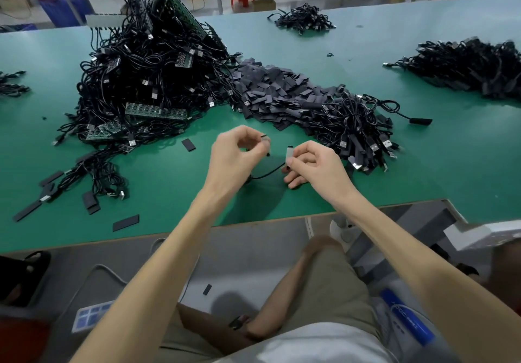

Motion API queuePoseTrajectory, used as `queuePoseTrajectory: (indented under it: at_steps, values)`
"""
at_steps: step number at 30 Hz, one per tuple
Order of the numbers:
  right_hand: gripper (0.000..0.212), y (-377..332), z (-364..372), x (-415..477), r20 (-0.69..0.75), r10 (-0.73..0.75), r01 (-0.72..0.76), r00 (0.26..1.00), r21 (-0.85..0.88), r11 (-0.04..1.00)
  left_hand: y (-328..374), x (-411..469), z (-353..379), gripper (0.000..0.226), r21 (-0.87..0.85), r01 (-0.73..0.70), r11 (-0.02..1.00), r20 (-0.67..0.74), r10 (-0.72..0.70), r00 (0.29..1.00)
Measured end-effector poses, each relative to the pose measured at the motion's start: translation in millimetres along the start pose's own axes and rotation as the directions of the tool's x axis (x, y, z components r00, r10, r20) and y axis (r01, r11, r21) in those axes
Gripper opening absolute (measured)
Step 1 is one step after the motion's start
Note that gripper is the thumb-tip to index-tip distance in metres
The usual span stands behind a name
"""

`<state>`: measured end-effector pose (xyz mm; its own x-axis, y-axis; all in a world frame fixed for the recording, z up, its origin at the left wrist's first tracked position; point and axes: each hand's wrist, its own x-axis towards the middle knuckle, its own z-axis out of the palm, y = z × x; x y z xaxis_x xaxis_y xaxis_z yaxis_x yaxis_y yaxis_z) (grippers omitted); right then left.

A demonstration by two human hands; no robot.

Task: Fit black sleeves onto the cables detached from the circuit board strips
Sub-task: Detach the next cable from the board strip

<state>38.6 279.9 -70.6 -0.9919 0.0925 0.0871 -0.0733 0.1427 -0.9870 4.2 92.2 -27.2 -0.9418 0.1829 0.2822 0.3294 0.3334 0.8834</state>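
While the heap of cables and board strips [141, 81] sits far left on the table [169, 188], a stray sleeve [188, 145] lies flat just left of the left hand [236, 154]. That hand hangs over the near edge, thumb and fingers curled, pinching a thin black bit of the cable [267, 173]. From under it the cable sags rightward in a shallow loop, so its long axis runs across, hand to hand. The right hand [313, 165], just beside, pinches the cable's pale flat end [289, 155] upright between thumb and forefinger; plug or board, I cannot tell. Neither hand shows a sleeve. The sleeve pile [304, 95] lies beyond both hands, somewhat nearer the right. I judge that a sleeve must come first, then its mouth be lined up with the cable's end.
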Motion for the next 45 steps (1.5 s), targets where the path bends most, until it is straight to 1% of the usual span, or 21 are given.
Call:
queuePoseTrajectory:
  at_steps: [4,7,12,16,18,19,21,22,23,24,27,29,30,32,34,37,39,40,42,43,45]
  values:
    - [0.012,0.4,0.0,0.6,0.036,0.009,-0.009,0.999,0.0,1.0,11.8,8.8,-21.2,0.009,-0.262,-0.078,0.962,0.008,0.083,0.997]
    - [0.009,-1.3,0.7,0.7,0.072,-0.002,0.004,0.997,-0.025,1.0,19.8,14.9,-23.9,0.018,-0.386,-0.063,0.92,0.024,0.078,0.997]
    - [0.011,-2.8,0.5,-0.6,0.077,-0.015,0.019,0.997,-0.045,0.999,27.6,22.3,-9.9,0.021,-0.384,0.014,0.923,0.102,0.028,0.994]
    - [0.01,-3.4,1.3,-0.7,0.072,-0.005,0.009,0.997,-0.059,0.998,34.0,25.5,-0.4,0.021,-0.407,0.036,0.913,0.125,0.017,0.992]
    - [0.009,-2.9,1.4,-0.6,0.061,0.001,0.003,0.998,-0.063,0.998,40.4,25.0,-0.4,0.022,-0.484,0.023,0.875,0.185,0.077,0.98]
    - [0.01,-2.4,1.1,-0.5,0.057,0.003,0.0,0.998,-0.06,0.998,44.2,24.9,-1.6,0.023,-0.547,0.023,0.837,0.232,0.125,0.965]
    - [0.011,-1.3,2.0,-0.1,0.062,0.005,-0.002,0.998,-0.048,0.999,49.4,25.9,-6.2,0.024,-0.665,0.085,0.742,0.33,0.189,0.925]
    - [0.011,-1.3,2.6,0.2,0.064,0.005,-0.003,0.998,-0.044,0.999,49.9,28.0,-7.8,0.024,-0.689,0.141,0.711,0.377,0.185,0.907]
    - [0.011,-1.7,3.0,0.1,0.062,0.008,-0.005,0.998,-0.04,0.999,48.6,30.0,-7.7,0.023,-0.68,0.209,0.703,0.426,0.146,0.893]
    - [0.01,-2.1,3.0,0.1,0.058,0.01,-0.008,0.998,-0.035,0.999,45.4,31.6,-5.2,0.022,-0.636,0.28,0.719,0.473,0.076,0.878]
    - [0.01,-2.5,0.7,0.2,0.044,0.002,0.0,0.999,-0.052,0.999,26.1,25.1,7.9,0.019,-0.371,0.456,0.809,0.572,-0.188,0.799]
    - [0.016,-1.9,-1.4,-0.6,0.032,-0.003,0.006,0.999,-0.08,0.997,9.8,15.8,17.5,0.019,-0.272,0.524,0.807,0.611,-0.277,0.742]
    - [0.023,-2.2,-2.0,-0.8,0.027,-0.001,0.003,1.0,-0.095,0.996,2.4,12.4,21.2,0.017,-0.264,0.539,0.8,0.61,-0.294,0.735]
    - [0.032,-3.3,-2.3,-1.2,0.037,0.003,0.001,0.999,-0.103,0.995,-9.6,11.1,24.9,0.014,-0.273,0.532,0.802,0.55,-0.323,0.77]
    - [0.033,-3.5,-0.9,-1.0,0.053,0.012,-0.009,0.999,-0.051,0.999,-16.5,13.5,24.4,0.012,-0.253,0.489,0.835,0.458,-0.342,0.821]
    - [0.034,-4.6,-0.7,-1.5,0.037,0.008,-0.009,0.999,0.019,1.0,-21.5,16.6,22.1,0.013,-0.168,0.421,0.892,0.309,-0.358,0.881]
    - [0.03,-5.9,-1.8,-4.0,0.007,-0.04,0.039,0.999,0.06,0.997,-26.1,19.7,18.7,0.012,-0.05,0.358,0.933,0.171,-0.345,0.923]
    - [0.028,-6.6,-2.3,-5.1,-0.014,-0.072,0.073,0.997,0.078,0.994,-29.2,22.2,16.3,0.012,0.045,0.317,0.947,0.1,-0.32,0.942]
    - [0.026,-7.1,-3.0,-6.3,-0.058,-0.136,0.141,0.989,0.102,0.985,-33.0,25.3,11.1,0.012,0.203,0.247,0.948,-0.005,-0.251,0.968]
    - [0.027,-7.3,-3.3,-6.6,-0.08,-0.164,0.173,0.983,0.118,0.978,-33.2,25.4,9.6,0.011,0.212,0.224,0.951,-0.018,-0.225,0.974]
    - [0.029,-8.9,-5.2,-7.2,-0.138,-0.198,0.22,0.97,0.173,0.96,-30.0,23.1,10.8,0.012,0.138,0.185,0.973,0.045,-0.193,0.98]
